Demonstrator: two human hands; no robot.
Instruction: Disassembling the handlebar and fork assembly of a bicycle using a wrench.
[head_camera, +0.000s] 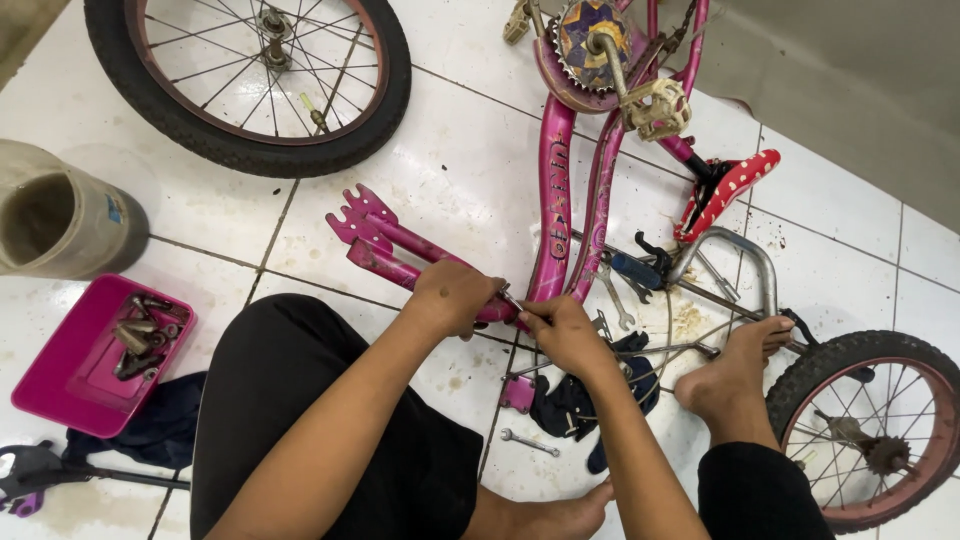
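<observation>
While the person sits on the white tiled floor (470, 170), the left hand (455, 297) is closed around the stem of the pink fork (400, 250), with the fingers wrapped together over the tube near the point where it meets the pink bicycle frame (552, 200). The right hand (565, 335) is just beside it, touching the same joint; its fingertips are pressed together and seem to pinch a small silver metal part (511, 297), but what exactly this part is I cannot tell. The fork lies flat on the tiles, its two legs pointing up and to the left, away from the person.

The frame lies on its side in front of the person, with the chainwheel and a pale pedal (655, 108) at the top and a red saddle with white dots (722, 190) to the right. A loose wheel (250, 75) lies on the floor at the upper left, well apart from the hands. A second wheel (870, 425) is at the lower right, near the person's bare foot (730, 375). A small wrench (528, 442) lies on the tiles below the right hand. At the left stands a pink tray (60, 370) holding metal parts, and behind it a grey bucket (60, 215)
</observation>
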